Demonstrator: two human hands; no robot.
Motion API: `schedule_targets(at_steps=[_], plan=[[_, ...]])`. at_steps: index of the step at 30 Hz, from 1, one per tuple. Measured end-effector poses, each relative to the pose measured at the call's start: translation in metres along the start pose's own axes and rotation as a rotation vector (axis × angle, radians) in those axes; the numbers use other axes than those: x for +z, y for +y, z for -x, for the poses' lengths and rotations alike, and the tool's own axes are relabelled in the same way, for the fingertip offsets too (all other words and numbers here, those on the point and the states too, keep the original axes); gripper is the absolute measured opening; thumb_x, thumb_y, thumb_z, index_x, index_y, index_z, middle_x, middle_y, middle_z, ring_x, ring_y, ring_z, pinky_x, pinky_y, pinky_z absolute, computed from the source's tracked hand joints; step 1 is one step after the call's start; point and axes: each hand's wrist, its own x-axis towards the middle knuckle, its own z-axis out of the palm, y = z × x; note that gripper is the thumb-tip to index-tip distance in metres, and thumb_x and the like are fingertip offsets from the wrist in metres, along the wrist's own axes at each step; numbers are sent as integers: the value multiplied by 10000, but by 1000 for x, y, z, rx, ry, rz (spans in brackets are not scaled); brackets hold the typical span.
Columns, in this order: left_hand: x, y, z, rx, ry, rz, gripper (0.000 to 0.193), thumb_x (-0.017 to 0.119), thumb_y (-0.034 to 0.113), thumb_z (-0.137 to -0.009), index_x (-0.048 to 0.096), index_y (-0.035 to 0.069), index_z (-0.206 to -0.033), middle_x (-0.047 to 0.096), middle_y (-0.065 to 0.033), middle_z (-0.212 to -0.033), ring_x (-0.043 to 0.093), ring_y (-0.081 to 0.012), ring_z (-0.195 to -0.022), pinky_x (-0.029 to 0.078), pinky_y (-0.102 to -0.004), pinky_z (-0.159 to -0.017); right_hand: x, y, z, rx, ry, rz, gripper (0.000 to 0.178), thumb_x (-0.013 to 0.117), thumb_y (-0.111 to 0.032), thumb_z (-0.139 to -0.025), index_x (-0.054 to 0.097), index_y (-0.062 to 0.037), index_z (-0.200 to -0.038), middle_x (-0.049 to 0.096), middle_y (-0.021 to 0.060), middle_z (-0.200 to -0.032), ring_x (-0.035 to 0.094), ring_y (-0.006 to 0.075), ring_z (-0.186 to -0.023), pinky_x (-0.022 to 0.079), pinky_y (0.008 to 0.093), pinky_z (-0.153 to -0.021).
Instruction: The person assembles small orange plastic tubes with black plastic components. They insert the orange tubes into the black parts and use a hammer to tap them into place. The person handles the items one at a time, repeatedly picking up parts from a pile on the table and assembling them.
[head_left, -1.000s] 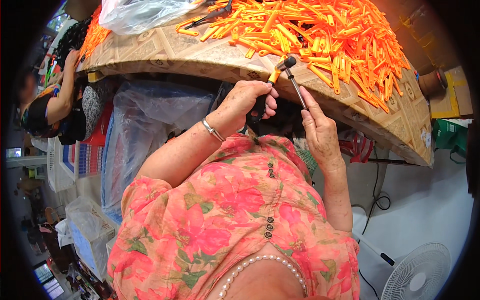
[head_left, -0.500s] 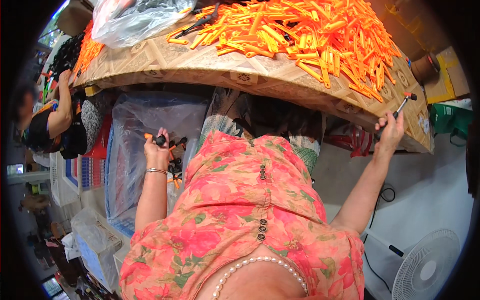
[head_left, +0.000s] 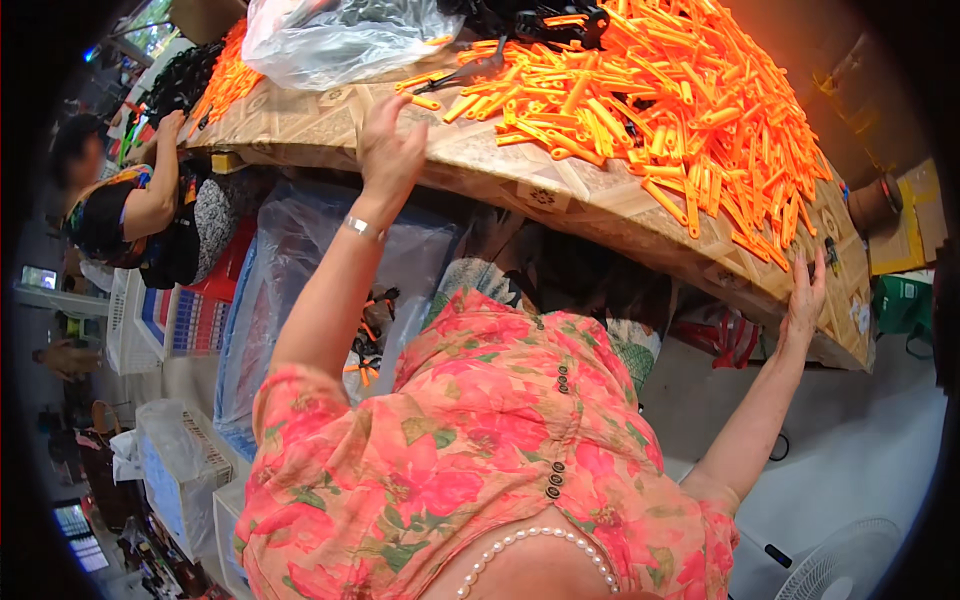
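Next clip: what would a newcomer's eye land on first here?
First, the big heap of orange plastic pieces spread across the patterned table at the top. Next, the person's own arms stretched wide: the left hand reaches up over the table's near edge toward stray orange pieces, and the right hand rests at the table's far right edge. A clear plastic bag lies at top left.

a short-sleeved floral dress (head_left: 470, 450) in pink and green, dark buttons, pearl necklace (head_left: 530, 550), silver bracelet (head_left: 362, 229).
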Motion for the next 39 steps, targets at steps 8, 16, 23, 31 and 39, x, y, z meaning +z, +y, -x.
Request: schedule_targets(at_steps=[8, 16, 23, 31, 39], plan=[[73, -30, -69, 117, -307, -373, 423, 623, 70, -746, 620, 93, -1168, 661, -152, -1093, 642, -340, -979, 516, -444, -855, 59, -105, 69, -266, 5, -170, 527, 572, -84, -902, 437, 22, -1400, 441, 193, -1446, 392, 301, -1369, 292, 384, -1140], [100, -63, -93, 138, -274, -289, 230, 616, 166, -879, 672, 50, -1070, 687, -142, -996, 657, -317, -872, 532, -412, -711, 137, -247, 189, -562, -1248, -719, 506, 560, -41, -885, 446, 51, -1370, 478, 178, -1377, 411, 251, -1320, 282, 364, -1116], [76, 29, -67, -556, -137, 875, 209, 581, 120, -936, 663, 39, -1109, 700, -56, -1000, 652, -150, -836, 517, -289, -665, 170, -219, 238, -441, -1618, -556, 467, 558, -40, -887, 475, 45, -1339, 502, 158, -1306, 436, 229, -1250, 307, 346, -1070], [66, 153, -24, -993, -546, 1536, 286, 616, 103, -916, 612, 31, -1192, 685, -36, -1052, 636, -116, -918, 536, -232, -713, 215, -169, 284, -347, -1682, -366, 424, 556, -39, -889, 509, 38, -1303, 529, 137, -1226, 464, 204, -1171, 337, 326, -1018], [87, 190, 16, -1092, -683, 1733, 311, 567, 137, -944, 541, -23, -1209, 665, -97, -1072, 648, -145, -905, 588, -273, -744, 185, -164, 289, -303, -1729, -393, 383, 554, -38, -892, 543, 31, -1268, 555, 115, -1145, 493, 179, -1091, 366, 306, -966]])
